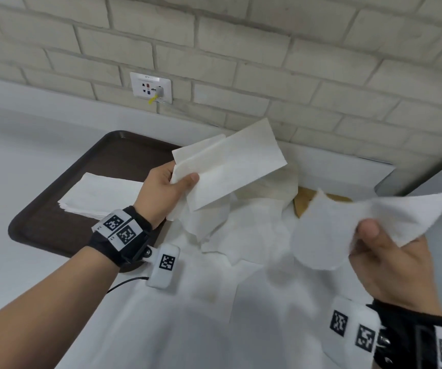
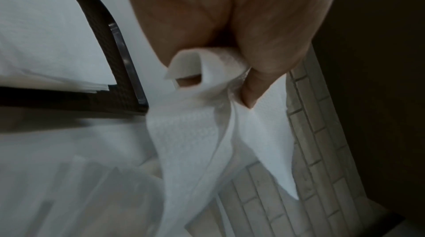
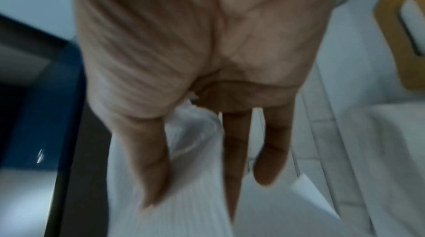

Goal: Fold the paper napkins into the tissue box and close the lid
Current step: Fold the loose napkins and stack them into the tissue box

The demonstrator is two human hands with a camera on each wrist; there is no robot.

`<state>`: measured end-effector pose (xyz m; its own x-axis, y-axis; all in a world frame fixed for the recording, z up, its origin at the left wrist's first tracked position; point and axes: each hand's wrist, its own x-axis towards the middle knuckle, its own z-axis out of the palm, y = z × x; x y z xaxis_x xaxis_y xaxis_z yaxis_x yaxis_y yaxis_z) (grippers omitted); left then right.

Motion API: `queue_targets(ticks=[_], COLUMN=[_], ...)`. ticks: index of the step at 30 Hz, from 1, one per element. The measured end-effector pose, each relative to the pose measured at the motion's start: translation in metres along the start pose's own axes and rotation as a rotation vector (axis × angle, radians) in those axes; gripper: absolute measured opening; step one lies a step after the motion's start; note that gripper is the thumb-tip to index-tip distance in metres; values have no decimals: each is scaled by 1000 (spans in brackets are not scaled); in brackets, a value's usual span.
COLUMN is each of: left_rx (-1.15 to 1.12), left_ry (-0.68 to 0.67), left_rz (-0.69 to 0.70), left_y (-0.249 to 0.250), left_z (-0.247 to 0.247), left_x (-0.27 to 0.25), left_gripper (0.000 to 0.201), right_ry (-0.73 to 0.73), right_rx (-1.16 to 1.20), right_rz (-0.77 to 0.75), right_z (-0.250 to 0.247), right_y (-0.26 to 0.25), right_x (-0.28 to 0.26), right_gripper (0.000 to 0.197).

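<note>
The left hand [image 1: 165, 191] is pinching a folded napkin [image 1: 230, 169] while the right hand [image 1: 390, 259] is gripping a loose one [image 1: 347, 222] above the napkin-strewn bench [image 1: 14, 161], so folding is likely underway, and the mostly hidden tissue box [image 1: 305, 201] awaits

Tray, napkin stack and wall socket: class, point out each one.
Tray [image 1: 54, 209], head view, bare near-left floor.
Napkin stack [image 1: 100, 194], head view, top sheet.
Wall socket [image 1: 151, 87], head view, faceplate centre.
</note>
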<state>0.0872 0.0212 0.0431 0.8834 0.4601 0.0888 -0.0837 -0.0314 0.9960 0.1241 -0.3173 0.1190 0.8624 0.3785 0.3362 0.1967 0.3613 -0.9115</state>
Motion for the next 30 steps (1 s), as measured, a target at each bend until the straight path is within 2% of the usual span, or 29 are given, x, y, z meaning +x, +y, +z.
queue_targets(ticks=[2,5,7,9,11,13,18,20,22,25,26,28,30], left_rx=[-27,-102,-115,-88,-24,6,-60,-33,18,98,124,190,234], left_ry=[6,-30,-76,-115,-137,-166,-193,-187,-178,-204,-227,-283,-336], left_rz=[16,13,7,-2,-13,-30,-95,-98,-92,-65,-44,13,48], left_y=[2,5,5,7,6,4,2,3,4,7,10,18,26], left_z=[4,12,17,21,23,22,20,18,16,13,14,17,22], left_x=[0,-3,-6,-8,-10,-11,-12,-12,-10,-5,-5,-5,-5], left_gripper=[17,22,23,17,15,24,50,62,61,26,16,10,10], right_ry=[-112,-54,54,124,191,257,381,307,93,-332,-430,-506,-421], right_rx=[73,-9,-109,-48,67,67,-369,-536,-636,-582,-566,-611,-677], right_rz=[149,340,374,384,372,323,217,119,15,58,82,92,116], right_z=[5,20,36,49,55,55,36,24,22,27,28,32,35], right_y=[14,52,70,77,78,76,65,46,16,-18,-21,-14,5], right_x=[2,18,30,38,47,53,49,40,29,17,17,23,33], right_gripper=[53,68,58,39,36,33,9,7,5,19,21,18,11])
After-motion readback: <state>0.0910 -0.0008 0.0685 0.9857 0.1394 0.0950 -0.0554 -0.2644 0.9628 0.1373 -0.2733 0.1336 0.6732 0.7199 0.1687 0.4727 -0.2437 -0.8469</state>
